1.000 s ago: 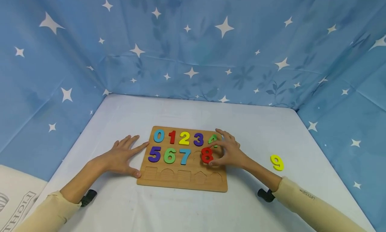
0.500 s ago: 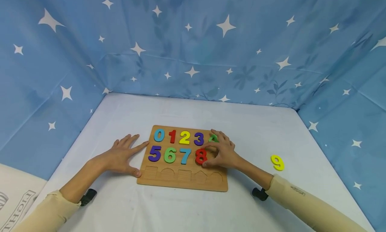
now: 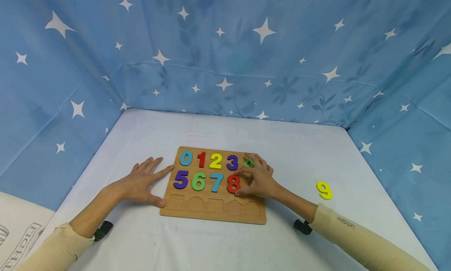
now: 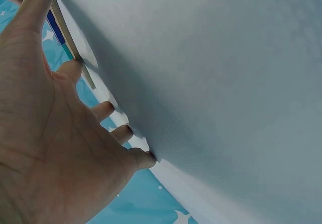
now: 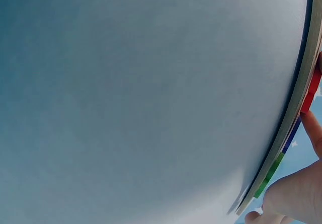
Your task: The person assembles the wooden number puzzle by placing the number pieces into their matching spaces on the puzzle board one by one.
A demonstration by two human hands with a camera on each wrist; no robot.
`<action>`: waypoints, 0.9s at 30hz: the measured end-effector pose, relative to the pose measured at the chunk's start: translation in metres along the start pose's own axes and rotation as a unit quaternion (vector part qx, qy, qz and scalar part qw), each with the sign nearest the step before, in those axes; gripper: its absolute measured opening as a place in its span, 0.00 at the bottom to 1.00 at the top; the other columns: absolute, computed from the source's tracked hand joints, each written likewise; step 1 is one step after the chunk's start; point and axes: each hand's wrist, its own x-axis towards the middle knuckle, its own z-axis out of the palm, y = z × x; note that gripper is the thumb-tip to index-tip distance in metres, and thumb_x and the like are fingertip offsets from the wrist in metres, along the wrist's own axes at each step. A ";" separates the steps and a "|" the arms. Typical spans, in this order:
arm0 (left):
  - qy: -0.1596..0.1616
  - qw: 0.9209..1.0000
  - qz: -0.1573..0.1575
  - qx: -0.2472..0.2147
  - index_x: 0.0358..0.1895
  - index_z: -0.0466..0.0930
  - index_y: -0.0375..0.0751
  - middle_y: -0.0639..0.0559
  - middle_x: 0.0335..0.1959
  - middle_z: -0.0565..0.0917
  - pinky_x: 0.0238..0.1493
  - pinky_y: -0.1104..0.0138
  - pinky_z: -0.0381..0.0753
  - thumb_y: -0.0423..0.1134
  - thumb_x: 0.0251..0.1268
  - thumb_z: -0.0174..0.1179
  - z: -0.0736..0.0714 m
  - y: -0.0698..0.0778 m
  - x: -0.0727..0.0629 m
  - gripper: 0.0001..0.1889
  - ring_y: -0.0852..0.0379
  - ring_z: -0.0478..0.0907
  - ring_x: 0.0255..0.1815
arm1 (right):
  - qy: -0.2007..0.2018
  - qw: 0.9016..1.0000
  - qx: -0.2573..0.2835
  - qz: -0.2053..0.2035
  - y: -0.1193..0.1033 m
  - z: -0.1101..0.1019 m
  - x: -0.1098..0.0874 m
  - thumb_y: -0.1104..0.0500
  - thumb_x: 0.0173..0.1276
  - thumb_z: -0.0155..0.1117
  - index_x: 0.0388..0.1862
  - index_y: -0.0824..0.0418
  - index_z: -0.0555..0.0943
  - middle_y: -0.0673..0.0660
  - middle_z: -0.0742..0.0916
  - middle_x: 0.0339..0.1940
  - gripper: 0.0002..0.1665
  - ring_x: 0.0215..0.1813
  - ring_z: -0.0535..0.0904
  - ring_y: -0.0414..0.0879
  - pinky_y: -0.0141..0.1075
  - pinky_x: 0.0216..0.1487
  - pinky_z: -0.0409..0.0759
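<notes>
A wooden number board (image 3: 211,217) lies flat on the white table. My right hand (image 3: 261,180) pinches the red number 8 (image 3: 233,184) between thumb and index finger, just right of the light-blue 7 (image 3: 216,183). In the right wrist view the red 8 (image 5: 311,95) stands at the board's surface; whether it is fully seated I cannot tell. Part of the green 4 (image 3: 248,162) is hidden behind that hand. With fingers spread, my left hand (image 3: 139,183) touches the board's left edge with index finger and thumb. Its other fingertips meet the tablecloth in the left wrist view.
Numbers 0 to 3 sit along the board's top row, with the purple 5 (image 3: 181,179) and green 6 (image 3: 198,181) below. Bare shaped outlines run along its bottom. A yellow 9 (image 3: 323,190) lies on the table at right. Blue star-patterned curtain (image 3: 211,59) surrounds the table.
My right hand has moved left with the red 8, from the right of its present spot to beside the 7, and lower onto the board. My left hand has stayed still.
</notes>
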 end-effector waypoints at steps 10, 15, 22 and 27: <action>0.003 1.000 0.002 -0.001 0.79 0.56 0.53 0.33 0.77 0.47 0.65 0.28 0.42 0.83 0.36 0.59 -0.001 0.001 -0.001 0.63 0.25 0.41 0.75 | -0.013 1.000 -0.006 0.019 -0.005 0.001 0.001 0.35 0.43 0.82 0.51 0.41 0.86 0.62 0.58 0.78 0.34 0.72 0.48 0.71 0.71 0.60 0.47; 0.003 1.000 0.004 0.001 0.79 0.56 0.53 0.33 0.77 0.47 0.65 0.28 0.41 0.84 0.36 0.58 -0.001 0.001 0.000 0.63 0.25 0.40 0.75 | -0.022 0.999 -0.006 0.024 -0.006 0.000 0.000 0.36 0.43 0.82 0.52 0.41 0.85 0.63 0.58 0.78 0.35 0.72 0.49 0.71 0.71 0.60 0.47; 0.001 1.000 0.004 0.006 0.79 0.55 0.53 0.32 0.77 0.47 0.64 0.27 0.42 0.84 0.36 0.58 0.000 0.000 -0.001 0.63 0.25 0.40 0.75 | -0.034 0.999 -0.001 0.030 -0.007 -0.013 0.000 0.36 0.46 0.81 0.59 0.44 0.82 0.63 0.58 0.78 0.40 0.71 0.50 0.70 0.70 0.58 0.53; -0.003 1.000 0.002 0.001 0.79 0.55 0.53 0.32 0.78 0.46 0.65 0.27 0.41 0.84 0.36 0.58 -0.001 -0.001 0.000 0.64 0.25 0.39 0.75 | -0.015 0.999 0.004 0.031 0.008 -0.054 -0.009 0.40 0.50 0.81 0.65 0.49 0.79 0.63 0.59 0.77 0.42 0.73 0.49 0.70 0.75 0.58 0.53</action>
